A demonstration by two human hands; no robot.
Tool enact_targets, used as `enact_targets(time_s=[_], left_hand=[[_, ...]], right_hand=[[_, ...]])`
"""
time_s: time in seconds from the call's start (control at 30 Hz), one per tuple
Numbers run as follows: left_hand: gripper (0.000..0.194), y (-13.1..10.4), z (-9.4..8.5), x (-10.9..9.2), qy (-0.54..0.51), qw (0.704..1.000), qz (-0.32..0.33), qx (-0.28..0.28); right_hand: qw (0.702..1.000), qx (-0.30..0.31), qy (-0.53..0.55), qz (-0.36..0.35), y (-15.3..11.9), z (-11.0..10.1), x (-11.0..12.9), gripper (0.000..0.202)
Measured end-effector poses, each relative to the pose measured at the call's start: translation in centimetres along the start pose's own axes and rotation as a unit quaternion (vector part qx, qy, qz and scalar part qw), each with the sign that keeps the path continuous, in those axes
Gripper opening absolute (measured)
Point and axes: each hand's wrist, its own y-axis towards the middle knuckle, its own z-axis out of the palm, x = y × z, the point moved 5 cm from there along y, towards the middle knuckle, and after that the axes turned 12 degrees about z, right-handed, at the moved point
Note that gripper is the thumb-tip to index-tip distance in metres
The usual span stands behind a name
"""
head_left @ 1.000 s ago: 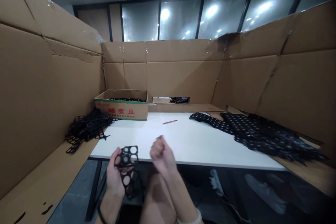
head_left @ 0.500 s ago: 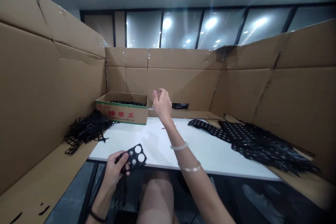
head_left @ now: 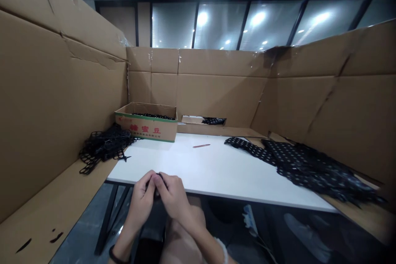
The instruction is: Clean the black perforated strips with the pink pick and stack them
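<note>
Carton (head_left: pixel 169 132) and pen (head_left: pixel 201 145) beyond, we pinch a mostly hidden black piece (head_left: pixel 159 174) in left hand (head_left: pixel 142 198) and right hand (head_left: pixel 174 199), direction, long axis unreadable.

I count: hands (head_left: pixel 173 198), two; counter (head_left: pixel 198 169), one; open carton (head_left: pixel 169 133), one; pen (head_left: pixel 201 145), one; black mesh heap (head_left: pixel 107 145), one; dotted black pile (head_left: pixel 309 167), one.

left hand (head_left: pixel 142 198): bare | left wrist: slim black band (head_left: pixel 113 255), rounded, plain | right hand (head_left: pixel 175 196): bare | right forearm (head_left: pixel 201 233): bare, whitish bracelet (head_left: pixel 223 250), possibly translucent, blurred at the near edge | knee (head_left: pixel 183 241): uncovered
</note>
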Motion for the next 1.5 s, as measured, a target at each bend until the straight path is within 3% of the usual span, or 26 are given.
enact_targets(time_s=[0.07,0.13,0.2,0.27,0.3,0.33,0.4,0.43,0.47,0.53,0.6,0.7,0.77,0.9,1.03,1.13,1.27,1.33,1.4,1.47,1.5], left_hand=[[0.044,-0.3,0.3,0.6,-0.049,0.998,-0.039,0.000],[0.047,-0.7,0.8,1.2,-0.099,0.993,-0.069,-0.018],[0.050,-1.0,1.5,1.7,-0.130,0.988,-0.080,-0.038],[0.052,-1.1,1.9,2.1,-0.135,0.987,-0.070,-0.045],[0.052,-1.0,1.8,2.1,-0.126,0.989,-0.057,-0.050],[0.052,-0.7,1.3,2.2,-0.110,0.991,-0.038,-0.059],[0.051,-0.1,-0.1,2.0,-0.076,0.993,-0.002,-0.093],[0.051,0.2,-0.8,1.9,-0.066,0.992,0.006,-0.110],[0.051,0.4,-1.5,1.9,-0.061,0.991,0.007,-0.119],[0.051,0.8,-2.1,1.8,-0.053,0.993,-0.006,-0.109],[0.050,0.9,-2.0,1.6,-0.031,0.997,-0.015,-0.073],[0.049,0.9,-1.8,1.3,-0.005,0.999,-0.008,-0.042],[0.049,0.9,-1.9,1.3,-0.005,0.999,-0.009,-0.046],[0.048,0.8,-2.4,1.4,-0.007,0.998,-0.036,-0.058],[0.044,0.8,-2.3,0.9,0.021,0.998,-0.027,-0.052],[0.042,0.8,-1.7,0.6,0.033,0.999,-0.008,-0.034],[0.042,0.8,-1.0,0.9,-0.024,0.999,-0.027,-0.023],[0.043,0.8,-0.9,1.2,-0.059,0.997,-0.049,-0.023],[0.045,0.9,-1.0,1.4,-0.089,0.993,-0.071,-0.020],[0.047,1.0,-1.0,1.7,-0.101,0.990,-0.096,0.009],[0.048,1.0,-1.1,1.9,-0.098,0.988,-0.111,0.036]], right_hand=[[0.984,0.063,0.161,0.051,0.3,1.0,-1.1,0.050],[0.961,0.055,0.258,0.086,0.4,1.2,-2.0,0.052],[0.955,-0.039,0.284,0.081,0.2,-0.1,-2.3,0.052],[0.929,-0.225,0.292,0.035,-0.9,-3.4,-1.7,0.052],[0.889,-0.349,0.295,0.003,-1.9,-5.6,-1.0,0.051],[0.822,-0.486,0.295,-0.038,-3.2,-8.0,0.0,0.051],[0.654,-0.711,0.239,-0.099,-5.3,-11.7,2.9,0.049],[0.617,-0.760,0.178,-0.102,-4.9,-13.2,4.8,0.051],[0.623,-0.769,0.110,-0.090,-3.5,-14.5,6.9,0.057],[0.711,-0.702,-0.008,-0.048,1.7,-16.3,10.3,0.071],[0.799,-0.596,-0.074,-0.009,7.6,-16.5,12.0,0.064],[0.861,-0.479,-0.169,0.014,12.5,-14.7,11.4,0.063],[0.878,-0.438,-0.193,-0.011,11.8,-12.9,9.8,0.063],[0.925,-0.358,-0.112,-0.061,4.8,-8.8,5.6,0.038],[0.948,-0.281,-0.139,-0.059,0.1,-4.7,3.2,0.037],[0.959,-0.201,-0.195,-0.048,0.2,-2.5,2.5,0.038],[0.974,-0.131,-0.184,-0.011,1.5,-1.9,1.0,0.041],[0.989,-0.095,-0.113,0.012,1.8,-1.9,-0.1,0.039],[0.999,-0.011,-0.001,0.038,2.0,-1.6,-1.2,0.040],[0.989,0.069,0.114,0.064,2.4,-1.6,-2.1,0.041],[0.981,0.077,0.159,0.074,2.6,-2.0,-2.4,0.041]])
